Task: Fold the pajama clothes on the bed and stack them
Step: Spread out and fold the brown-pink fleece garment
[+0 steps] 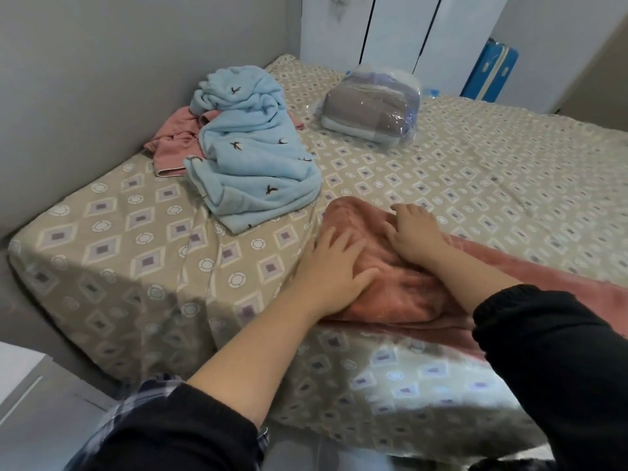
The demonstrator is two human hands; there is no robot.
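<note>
A pink fleece pajama piece (pixel 401 287) lies flat near the bed's front edge and stretches off to the right. My left hand (pixel 334 266) presses on its left part with fingers spread. My right hand (pixel 413 232) rests flat on it a little farther back. A crumpled light blue pajama piece (pixel 251 154) with small dark bird prints lies toward the back left of the bed. Another pink garment (pixel 173 141) sits bunched partly under the blue one, against the wall.
The bed (pixel 112 232) has a beige sheet with a diamond pattern. A plastic-wrapped bundle of folded fabric (pixel 370 107) sits at the back. A grey wall runs along the left, white wardrobe doors (pixel 390 28) stand behind, and a blue case (pixel 492 73) leans at the back right.
</note>
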